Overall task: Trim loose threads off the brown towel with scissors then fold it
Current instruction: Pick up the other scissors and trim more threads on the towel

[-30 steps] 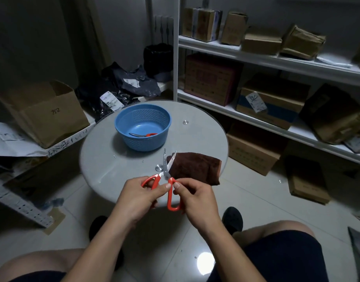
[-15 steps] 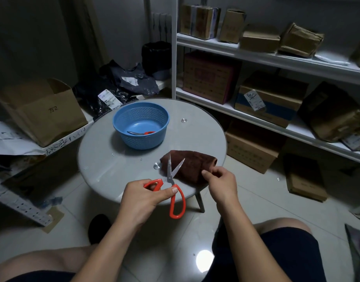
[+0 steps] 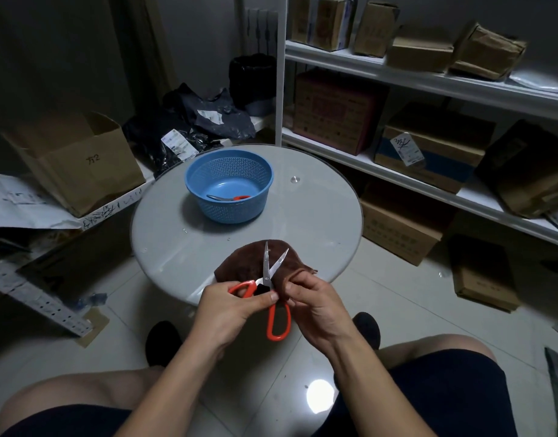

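Observation:
The brown towel [image 3: 243,263] lies bunched at the near edge of the round grey table [image 3: 318,222]. My left hand [image 3: 229,305] grips the red-handled scissors [image 3: 273,290], blades spread apart and pointing away over the cloth. My right hand [image 3: 314,302] pinches the towel's near right edge and lifts it up beside the blades. The lower handle loop hangs free between my hands.
A blue plastic basket [image 3: 230,184] holding a second pair of scissors [image 3: 229,198] stands at the table's back left. White shelves [image 3: 429,80] with cardboard boxes run along the right. An open carton [image 3: 76,159] and dark bags [image 3: 192,127] crowd the left.
My right hand has pulled the towel toward me and gathered its near edge up by the scissors. The towel is now bunched rather than flat. The scissors stay in my left hand.

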Tool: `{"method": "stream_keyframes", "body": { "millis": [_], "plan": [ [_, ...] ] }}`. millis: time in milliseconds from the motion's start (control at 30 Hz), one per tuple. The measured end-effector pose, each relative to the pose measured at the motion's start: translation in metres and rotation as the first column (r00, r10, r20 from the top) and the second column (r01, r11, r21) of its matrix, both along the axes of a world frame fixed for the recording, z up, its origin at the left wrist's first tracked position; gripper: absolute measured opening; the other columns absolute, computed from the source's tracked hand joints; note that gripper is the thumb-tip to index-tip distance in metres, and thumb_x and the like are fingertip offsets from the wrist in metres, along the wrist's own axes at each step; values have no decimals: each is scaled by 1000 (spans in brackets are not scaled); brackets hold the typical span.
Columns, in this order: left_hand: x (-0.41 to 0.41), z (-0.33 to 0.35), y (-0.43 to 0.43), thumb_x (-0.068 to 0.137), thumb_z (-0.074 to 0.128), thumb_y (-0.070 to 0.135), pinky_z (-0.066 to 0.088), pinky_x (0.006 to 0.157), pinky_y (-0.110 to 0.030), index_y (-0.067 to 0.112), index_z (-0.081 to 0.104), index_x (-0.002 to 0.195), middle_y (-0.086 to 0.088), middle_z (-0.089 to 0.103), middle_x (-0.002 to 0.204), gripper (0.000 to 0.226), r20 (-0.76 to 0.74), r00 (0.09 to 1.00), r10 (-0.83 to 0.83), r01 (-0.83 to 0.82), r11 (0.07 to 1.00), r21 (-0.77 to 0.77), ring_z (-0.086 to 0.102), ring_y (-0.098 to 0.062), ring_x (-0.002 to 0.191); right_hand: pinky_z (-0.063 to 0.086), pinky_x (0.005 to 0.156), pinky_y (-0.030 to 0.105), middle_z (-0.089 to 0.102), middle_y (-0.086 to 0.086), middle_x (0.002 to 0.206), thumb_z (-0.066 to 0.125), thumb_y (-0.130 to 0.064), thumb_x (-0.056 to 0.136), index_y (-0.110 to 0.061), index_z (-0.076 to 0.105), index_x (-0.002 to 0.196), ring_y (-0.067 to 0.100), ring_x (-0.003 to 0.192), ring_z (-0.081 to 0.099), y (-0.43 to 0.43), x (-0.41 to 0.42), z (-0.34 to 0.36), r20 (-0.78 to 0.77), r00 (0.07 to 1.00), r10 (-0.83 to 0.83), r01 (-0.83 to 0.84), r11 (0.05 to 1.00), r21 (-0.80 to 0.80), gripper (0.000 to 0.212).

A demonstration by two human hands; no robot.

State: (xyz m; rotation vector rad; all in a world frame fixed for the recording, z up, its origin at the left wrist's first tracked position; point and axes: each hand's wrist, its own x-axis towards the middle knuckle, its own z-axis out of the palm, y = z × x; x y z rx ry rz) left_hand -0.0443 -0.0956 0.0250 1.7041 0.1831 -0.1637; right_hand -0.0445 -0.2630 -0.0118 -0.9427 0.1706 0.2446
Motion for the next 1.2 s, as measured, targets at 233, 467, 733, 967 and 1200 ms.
{"method": "stream_keyframes", "body": {
  "millis": [233,467,733,967,1200],
  "plan": [
    [-5,-2,6,59,95,17,31,47,-16,12,53,55,5,40,50,42,-19,997,-73,74,995,64,35,-9,46,57,96,46,70,32,119,72,12,82,11,63,123,41,106,69,11,1,5,-20,999,-40,40,999,-27,43],
    [-12,-7,13,59,96,20,29,44,-13,10,54,60,0,38,56,43,-20,998,-65,67,992,109,32,-10,47,60,69,31,77,19,88,69,11,85,8,76,100,27,78,75,19,4,6,-90,989,-114,100,984,-149,17],
    [-14,-2,25,55,96,29,32,53,-22,1,68,61,0,53,54,40,-58,994,-97,106,979,174,41,-12,53,64,70,36,66,25,101,74,3,72,7,69,91,32,84,73,5,30,3,-277,902,-331,370,924,100,20],
    [-20,-1,23,68,88,8,34,41,-17,-3,75,72,2,53,52,17,-126,991,43,-58,991,-121,40,-8,39,63,89,41,75,24,114,54,2,94,6,78,105,31,103,76,-7,13,2,-188,967,-170,228,909,350,26],
    [-25,-10,12,74,82,36,45,49,-34,14,57,67,-9,64,57,34,419,908,-7,-333,593,733,61,-34,52,63,81,33,76,20,113,76,-6,72,9,66,120,25,97,77,26,-2,1,-102,977,-186,206,946,251,51]
  ]
}}
